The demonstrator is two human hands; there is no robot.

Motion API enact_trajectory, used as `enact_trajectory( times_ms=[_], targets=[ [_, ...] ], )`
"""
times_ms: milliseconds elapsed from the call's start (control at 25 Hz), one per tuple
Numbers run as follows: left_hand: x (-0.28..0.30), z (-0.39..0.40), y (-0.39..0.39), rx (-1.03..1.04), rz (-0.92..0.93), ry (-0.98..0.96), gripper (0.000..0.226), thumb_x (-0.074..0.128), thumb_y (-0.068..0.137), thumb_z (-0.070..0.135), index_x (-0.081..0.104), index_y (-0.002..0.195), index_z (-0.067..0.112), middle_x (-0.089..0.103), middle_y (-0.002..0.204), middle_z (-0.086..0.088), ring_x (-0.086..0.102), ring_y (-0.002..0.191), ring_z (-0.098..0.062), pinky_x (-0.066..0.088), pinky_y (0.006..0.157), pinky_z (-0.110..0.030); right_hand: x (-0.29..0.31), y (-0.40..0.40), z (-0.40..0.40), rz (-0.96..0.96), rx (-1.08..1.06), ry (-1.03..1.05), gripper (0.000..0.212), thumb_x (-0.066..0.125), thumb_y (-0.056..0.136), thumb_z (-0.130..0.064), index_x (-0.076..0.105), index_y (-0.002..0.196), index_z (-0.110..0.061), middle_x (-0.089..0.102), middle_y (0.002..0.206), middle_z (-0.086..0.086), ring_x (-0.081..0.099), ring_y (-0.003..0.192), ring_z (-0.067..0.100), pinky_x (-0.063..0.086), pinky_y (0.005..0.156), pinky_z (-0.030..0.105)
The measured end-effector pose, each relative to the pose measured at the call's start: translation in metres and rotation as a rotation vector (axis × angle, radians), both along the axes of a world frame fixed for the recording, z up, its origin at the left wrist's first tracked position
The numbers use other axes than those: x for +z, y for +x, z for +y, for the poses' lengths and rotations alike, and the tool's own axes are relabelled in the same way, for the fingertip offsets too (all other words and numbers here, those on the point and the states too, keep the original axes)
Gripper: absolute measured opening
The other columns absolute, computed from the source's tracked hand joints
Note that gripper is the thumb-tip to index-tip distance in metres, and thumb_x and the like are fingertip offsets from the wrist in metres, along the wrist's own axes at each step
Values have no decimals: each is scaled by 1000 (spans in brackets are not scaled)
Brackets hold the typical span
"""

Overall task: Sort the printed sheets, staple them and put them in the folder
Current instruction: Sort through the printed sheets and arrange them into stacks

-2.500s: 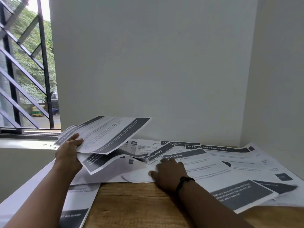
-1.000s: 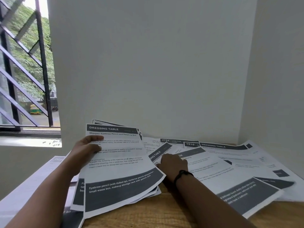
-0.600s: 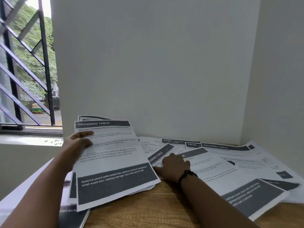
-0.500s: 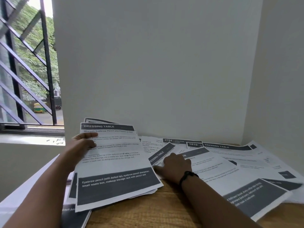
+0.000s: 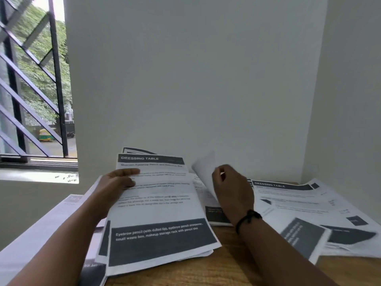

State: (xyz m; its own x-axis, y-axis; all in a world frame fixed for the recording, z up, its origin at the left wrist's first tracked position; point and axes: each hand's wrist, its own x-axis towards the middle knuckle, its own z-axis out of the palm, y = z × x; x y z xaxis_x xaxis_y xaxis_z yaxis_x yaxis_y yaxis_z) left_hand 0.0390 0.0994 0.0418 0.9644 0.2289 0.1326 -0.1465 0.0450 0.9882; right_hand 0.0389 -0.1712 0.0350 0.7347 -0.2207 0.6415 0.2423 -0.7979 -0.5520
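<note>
Left hand (image 5: 115, 185) grips "DRESSING TABLE" stack (image 5: 156, 211) by left edge; right hand (image 5: 232, 188) pinches lifted sheet (image 5: 204, 170) — thin, floppy, slippery — best held at edges.

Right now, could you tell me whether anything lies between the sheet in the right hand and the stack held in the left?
Nothing visible does. The right hand pinches a lifted sheet just right of the stack gripped by the left hand; only open air separates them.

L hand (image 5: 115, 184) w/ stack (image 5: 156, 213), R hand (image 5: 233, 193) w/ sheet (image 5: 204, 170)
</note>
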Motion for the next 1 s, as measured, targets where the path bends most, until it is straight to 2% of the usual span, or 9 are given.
enact_trajectory(
  times_ms=[80,240,360,400,480,600,800,920,1000],
  targets=[
    [-3,-18,-2,-23,-20,70,28,54,86,-9,72,94,11,70,91,-12,69,59,-25,57,50,-27,6,-7,1,-65,38,117,25,42,98,-35,62,90,-23,66,77,-2,58,69,19,40,56,29],
    [-12,-37,1,-83,-62,267,14,63,91,17,73,91,8,73,94,-16,72,72,-31,59,65,-38,-4,-24,38,52,231,-127,29,36,100,-39,60,99,-23,66,84,-1,60,76,20,49,66,32],
    [-15,-47,-3,-198,-80,341,63,66,78,61,69,81,-1,71,78,-23,67,60,-31,54,54,-31,-11,-39,62,31,316,-288,33,32,101,-42,59,106,-24,68,93,-1,62,84,21,44,68,33],
    [-14,-51,-7,-206,-94,336,64,69,69,68,70,74,4,71,75,-21,67,59,-29,53,53,-29,-13,-42,68,21,344,-297,32,32,101,-41,59,106,-24,68,95,-1,62,85,20,43,69,32],
    [-12,-56,-10,-242,-111,286,50,76,61,61,72,69,13,73,78,-17,70,66,-28,55,60,-31,-17,-44,73,26,413,-243,30,35,101,-38,61,108,-25,69,97,-1,62,87,18,44,72,31],
    [-10,-59,-12,-291,-98,209,27,73,79,32,71,94,9,75,92,-12,73,81,-29,56,74,-37,-18,-38,70,93,517,-119,27,39,99,-34,62,109,-24,69,100,0,62,91,18,49,80,34],
    [-7,-45,-6,-30,-36,241,11,59,94,13,65,90,4,75,83,-14,73,70,-29,58,65,-38,-15,-10,30,251,462,-274,30,48,96,-33,65,116,-18,62,123,-1,55,112,17,43,97,31],
    [-1,-27,-7,61,-96,56,8,57,94,12,61,90,6,73,82,-14,72,67,-30,58,59,-38,-19,8,6,457,352,-330,36,50,91,-52,68,103,-23,67,110,-5,59,102,15,47,86,30],
    [5,-14,-9,127,-178,-108,7,56,94,12,59,90,8,70,87,-14,70,70,-30,59,61,-38,-21,17,-5,540,376,-294,42,49,91,-56,68,81,-20,68,82,-2,61,78,12,44,67,28]
  ],
)
